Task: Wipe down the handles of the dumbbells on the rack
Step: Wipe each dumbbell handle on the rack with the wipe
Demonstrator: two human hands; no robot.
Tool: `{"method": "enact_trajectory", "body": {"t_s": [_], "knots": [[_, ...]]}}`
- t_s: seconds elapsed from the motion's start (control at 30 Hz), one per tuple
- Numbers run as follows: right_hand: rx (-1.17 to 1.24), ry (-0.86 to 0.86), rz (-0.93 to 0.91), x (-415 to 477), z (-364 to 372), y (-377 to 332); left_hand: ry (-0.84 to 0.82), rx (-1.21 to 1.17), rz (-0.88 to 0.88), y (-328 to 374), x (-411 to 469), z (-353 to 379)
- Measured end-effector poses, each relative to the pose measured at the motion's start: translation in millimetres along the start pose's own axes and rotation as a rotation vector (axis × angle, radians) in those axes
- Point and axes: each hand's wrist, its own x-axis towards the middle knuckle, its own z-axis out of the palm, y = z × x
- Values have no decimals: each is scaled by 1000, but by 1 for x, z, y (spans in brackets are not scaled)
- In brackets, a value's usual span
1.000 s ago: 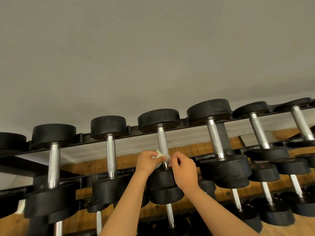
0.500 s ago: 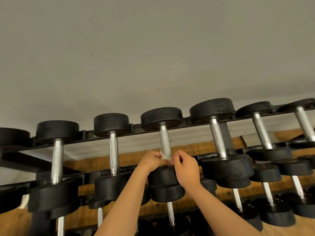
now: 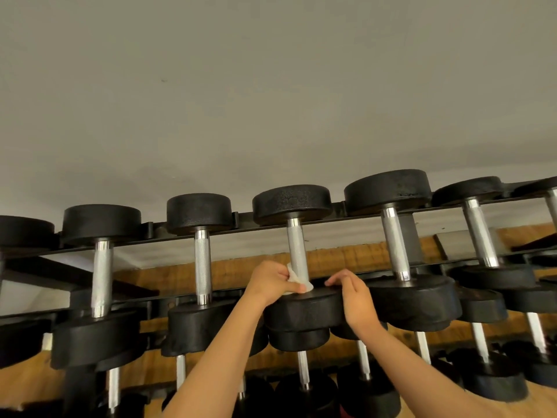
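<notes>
A black rack (image 3: 241, 229) carries a row of black dumbbells with steel handles. On the middle dumbbell, the handle (image 3: 295, 245) rises from its near weight (image 3: 304, 312). My left hand (image 3: 271, 282) grips a crumpled white wipe (image 3: 297, 279) pressed against the base of that handle. My right hand (image 3: 352, 294) sits just right of the handle, fingers bent over the top edge of the near weight, holding no cloth.
Neighbouring dumbbell handles stand at the left (image 3: 201, 267) and right (image 3: 394, 242) on the same top tier. A lower tier of dumbbells (image 3: 488, 378) sits beneath, over a wooden floor (image 3: 346, 260). A plain grey wall (image 3: 271, 101) fills the upper view.
My right hand has let go of the wipe and moved right onto the near weight. My left hand keeps the wipe at the base of the handle.
</notes>
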Motion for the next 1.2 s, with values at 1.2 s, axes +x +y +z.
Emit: {"method": "enact_trajectory", "body": {"t_s": [1.2], "knots": [[3, 151, -61, -23, 23, -22, 112, -9, -14, 12, -6, 11]]}}
